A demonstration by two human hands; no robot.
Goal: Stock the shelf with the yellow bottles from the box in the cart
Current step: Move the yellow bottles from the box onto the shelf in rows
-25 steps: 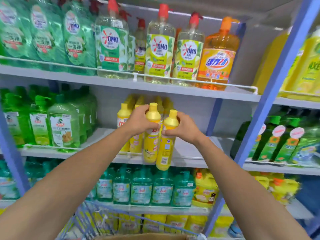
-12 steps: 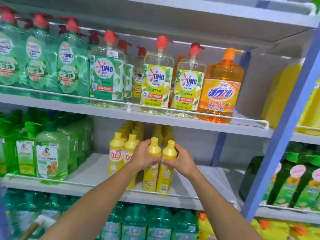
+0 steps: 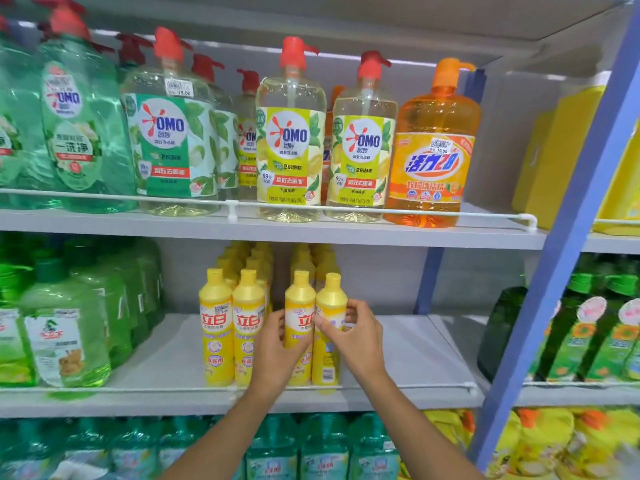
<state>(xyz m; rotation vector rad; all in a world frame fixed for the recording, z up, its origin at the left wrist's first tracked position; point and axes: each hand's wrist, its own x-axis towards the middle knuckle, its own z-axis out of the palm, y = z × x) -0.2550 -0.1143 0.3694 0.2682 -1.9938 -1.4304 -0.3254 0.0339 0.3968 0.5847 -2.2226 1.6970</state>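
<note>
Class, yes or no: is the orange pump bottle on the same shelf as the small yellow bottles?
No, the orange pump bottle stands on the upper shelf, above the yellow bottles.

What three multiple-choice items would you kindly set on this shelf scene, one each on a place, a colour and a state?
1. Where do the two gripped yellow bottles stand?
A. on the upper shelf
B. on the middle shelf
C. in a cart

2. What colour is the pump of the orange bottle?
A. red
B. green
C. orange

3. What are the left hand and right hand doing?
A. each grips one bottle
B. both hang free
C. only the left grips a bottle

Answers:
1 B: they stand upright behind that shelf's rail.
2 C: the pump matches the body.
3 A: the fingers of each hand curl round its own bottle.
</note>
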